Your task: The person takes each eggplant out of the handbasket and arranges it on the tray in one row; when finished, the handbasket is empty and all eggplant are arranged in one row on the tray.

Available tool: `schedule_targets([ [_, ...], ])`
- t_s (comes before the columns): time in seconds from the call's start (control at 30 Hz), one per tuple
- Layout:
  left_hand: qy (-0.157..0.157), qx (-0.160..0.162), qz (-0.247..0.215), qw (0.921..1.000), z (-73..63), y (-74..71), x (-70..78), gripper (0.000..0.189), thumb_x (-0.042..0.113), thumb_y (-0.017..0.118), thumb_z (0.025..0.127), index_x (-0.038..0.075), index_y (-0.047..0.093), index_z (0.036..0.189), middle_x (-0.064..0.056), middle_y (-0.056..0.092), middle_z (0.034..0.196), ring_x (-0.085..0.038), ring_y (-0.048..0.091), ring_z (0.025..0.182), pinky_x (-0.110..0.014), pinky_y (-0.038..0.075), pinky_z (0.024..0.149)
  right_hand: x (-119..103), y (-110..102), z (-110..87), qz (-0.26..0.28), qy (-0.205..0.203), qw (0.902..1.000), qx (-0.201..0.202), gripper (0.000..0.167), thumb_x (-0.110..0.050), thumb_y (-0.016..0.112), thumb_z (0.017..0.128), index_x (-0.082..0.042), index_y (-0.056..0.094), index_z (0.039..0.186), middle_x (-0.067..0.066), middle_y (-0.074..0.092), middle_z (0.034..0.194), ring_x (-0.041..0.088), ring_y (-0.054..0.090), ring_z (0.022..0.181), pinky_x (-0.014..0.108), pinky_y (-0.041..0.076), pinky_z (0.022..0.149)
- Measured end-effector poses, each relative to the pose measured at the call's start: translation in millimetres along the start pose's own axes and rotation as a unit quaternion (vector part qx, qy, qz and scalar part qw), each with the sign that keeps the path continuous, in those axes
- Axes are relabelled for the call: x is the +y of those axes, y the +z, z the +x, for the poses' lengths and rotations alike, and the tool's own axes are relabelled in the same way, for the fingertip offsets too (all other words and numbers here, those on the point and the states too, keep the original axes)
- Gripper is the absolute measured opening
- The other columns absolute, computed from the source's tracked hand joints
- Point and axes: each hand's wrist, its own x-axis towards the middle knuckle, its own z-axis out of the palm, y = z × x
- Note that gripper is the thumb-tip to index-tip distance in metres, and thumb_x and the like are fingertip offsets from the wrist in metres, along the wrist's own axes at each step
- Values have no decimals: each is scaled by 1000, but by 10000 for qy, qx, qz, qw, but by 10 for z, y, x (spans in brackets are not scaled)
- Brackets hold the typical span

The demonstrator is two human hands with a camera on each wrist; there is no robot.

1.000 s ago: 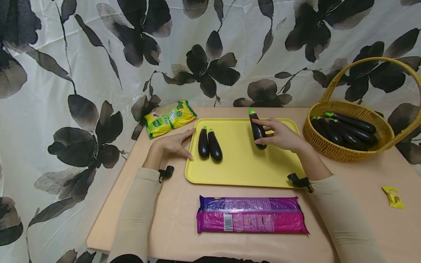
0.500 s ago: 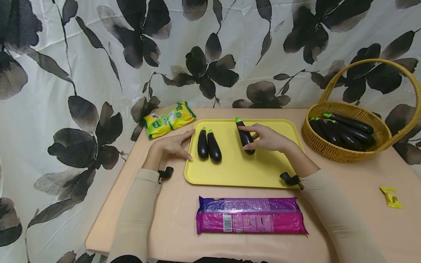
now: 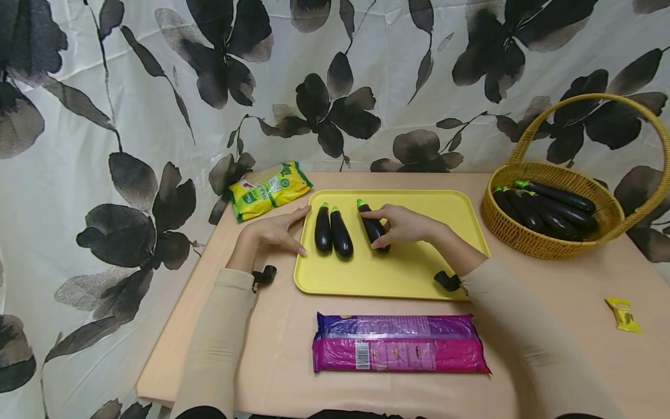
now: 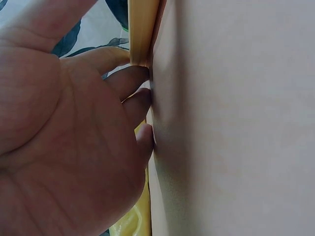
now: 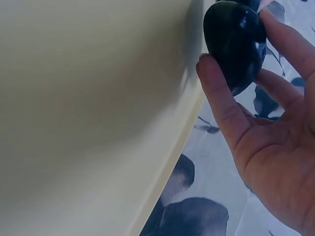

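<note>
My right hand (image 3: pixel 407 224) pinches a dark purple eggplant (image 3: pixel 373 228) between thumb and fingers over the middle of the yellow tray (image 3: pixel 408 279). In the right wrist view, the glossy round end of that eggplant (image 5: pixel 235 46) points towards the camera, close over the tray's surface. Two more eggplants, a left one (image 3: pixel 323 230) and a right one (image 3: pixel 342 234), lie side by side on the tray's left part, green stems to the back. My left hand (image 3: pixel 274 229) rests at the tray's left edge, thumb at the rim; in the left wrist view its fingers reach under or beside the tray wall (image 4: pixel 141 34).
A wicker basket (image 3: pixel 555 249) with a tall handle holds several eggplants at the right. A yellow-green packet (image 3: pixel 270 189) lies behind my left hand. A long purple-pink package (image 3: pixel 400 343) lies in front of the tray, and a small yellow sachet (image 3: pixel 623 315) at far right.
My right hand has moved left over the tray with the eggplant and come lower, nearer the two eggplants lying there. My left hand has stayed at the tray's edge.
</note>
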Motion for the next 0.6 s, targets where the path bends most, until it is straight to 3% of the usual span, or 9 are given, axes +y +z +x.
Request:
schedule_targets([
  [0.2,79,-38,-97,9999,17,4,-12,137,43,98,67,28,8,169,2,1,177,-24,-5,163,-54,0,132,-20,72,83,-140,-191,9994,-267,85,-28,85,88,-10,43,159,15,46,113,15,36,67,30,35,68],
  [0.37,107,-23,-108,9999,18,4,-12,137,43,98,67,27,9,169,3,2,177,-23,-5,163,-53,0,132,-58,101,140,-65,-225,9989,-409,85,-29,83,90,-8,40,160,5,42,85,11,29,54,27,32,59],
  [0.43,102,-18,-71,9999,13,2,-7,137,44,98,67,27,8,169,4,2,177,-22,-5,163,-52,1,133,-73,109,160,-95,-229,9988,-430,84,-31,82,91,-7,41,160,2,43,81,11,30,53,28,33,58],
  [0.5,100,-11,-64,9999,9,3,-3,137,44,98,67,27,8,169,4,2,177,-22,-5,163,-52,1,133,-84,117,175,-143,-200,9987,-435,84,-33,82,91,-7,41,160,3,55,92,11,34,56,29,35,60],
  [0.6,93,-17,-36,9999,5,4,4,137,44,98,68,27,7,169,4,2,177,-22,-5,163,-52,1,133,-112,130,185,-199,-98,9989,-410,84,-36,80,92,-9,40,160,9,62,130,16,49,71,32,43,70],
])
